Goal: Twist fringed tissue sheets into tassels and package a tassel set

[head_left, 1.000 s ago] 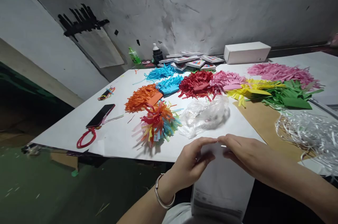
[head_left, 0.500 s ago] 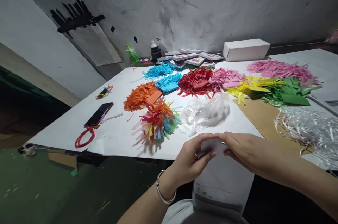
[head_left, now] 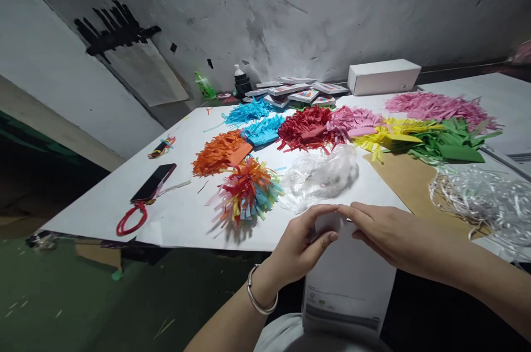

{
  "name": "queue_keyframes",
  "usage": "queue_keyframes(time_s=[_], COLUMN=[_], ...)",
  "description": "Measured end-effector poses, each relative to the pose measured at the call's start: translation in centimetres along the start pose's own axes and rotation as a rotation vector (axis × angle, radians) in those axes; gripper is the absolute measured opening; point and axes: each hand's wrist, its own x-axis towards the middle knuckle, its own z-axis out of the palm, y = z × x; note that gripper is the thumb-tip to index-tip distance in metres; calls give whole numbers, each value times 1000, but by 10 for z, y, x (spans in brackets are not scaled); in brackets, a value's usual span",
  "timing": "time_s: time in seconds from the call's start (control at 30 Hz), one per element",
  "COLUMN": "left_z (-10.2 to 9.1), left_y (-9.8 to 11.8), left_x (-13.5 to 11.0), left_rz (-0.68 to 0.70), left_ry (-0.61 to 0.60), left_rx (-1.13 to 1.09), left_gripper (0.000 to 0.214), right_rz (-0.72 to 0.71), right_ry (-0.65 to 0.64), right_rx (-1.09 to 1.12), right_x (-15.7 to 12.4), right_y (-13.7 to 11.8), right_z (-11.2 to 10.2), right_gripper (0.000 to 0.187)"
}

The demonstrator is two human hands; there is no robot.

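White tabletop [head_left: 182,224]; printed white package [head_left: 348,280] below both hands, long axis away from body. Left hand [head_left: 305,244] curved, thumb spread; right hand [head_left: 385,227] meets its fingertips, grip unclear.

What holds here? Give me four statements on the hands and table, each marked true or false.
1. A silver bracelet circles the left wrist. True.
2. The multicoloured paper pompom lies right of the crumpled clear plastic bag. False: it lies left of it.
3. The long white box stands near the wall. True.
4. The right hand grips the smartphone. False: it is at the white printed pack; the smartphone lies on the table.
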Motion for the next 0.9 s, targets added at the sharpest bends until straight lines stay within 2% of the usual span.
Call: queue_keyframes(time_s=[0.23, 0.43, 0.57, 0.77, 0.9], left_z=[1, 3, 7, 10, 8], left_y=[-2, 1, 1, -1, 2], left_x=[2, 4, 5, 5, 3], left_rz=[-6, 12, 17, -44, -59], left_ry=[1, -13, -4, 15, 45], left_rx=[-14, -3, -34, -95, -68], left_gripper=[39, 38, 36, 33, 32], right_rz=[46, 188, 273, 262, 215], right_ry=[-11, -45, -109, -157, -152], right_rx=[84, 61, 103, 258, 252], right_x=[1, 7, 13, 15, 12], right_y=[2, -5, -5, -2, -1], right_z=[-3, -11, -17, -25, -28], right_gripper=[51, 27, 20, 19, 14])
